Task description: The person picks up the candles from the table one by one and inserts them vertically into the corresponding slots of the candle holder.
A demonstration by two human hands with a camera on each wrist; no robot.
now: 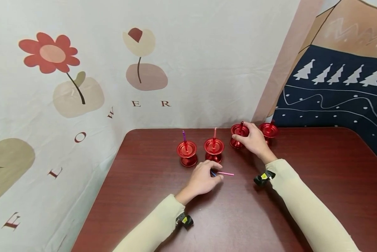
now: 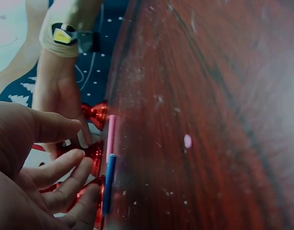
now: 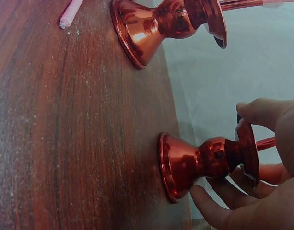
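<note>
My right hand (image 1: 254, 140) grips a shiny red candle holder (image 3: 180, 163), thumb at the dish's rim and fingers curled about the stem below it. The holder stands upright on the table. Lower and to the left, my left hand (image 1: 203, 177) is over a thin blue candle (image 2: 109, 184), its fingers loosely bent and spread apart with nothing pinched between them. A pink candle (image 1: 227, 173) lies end to end with the blue one. Left of the right hand stand two more red holders, one bearing a purple candle (image 1: 184, 135), the other a reddish-pink candle (image 1: 215, 133).
Another red holder (image 1: 269, 131) stands just right of my right hand, near the back edge. All are on a dark red-brown wooden table (image 1: 138, 182). A patterned cloth (image 1: 207, 63) hangs directly behind it. A small pink speck (image 2: 187, 141) lies on the tabletop.
</note>
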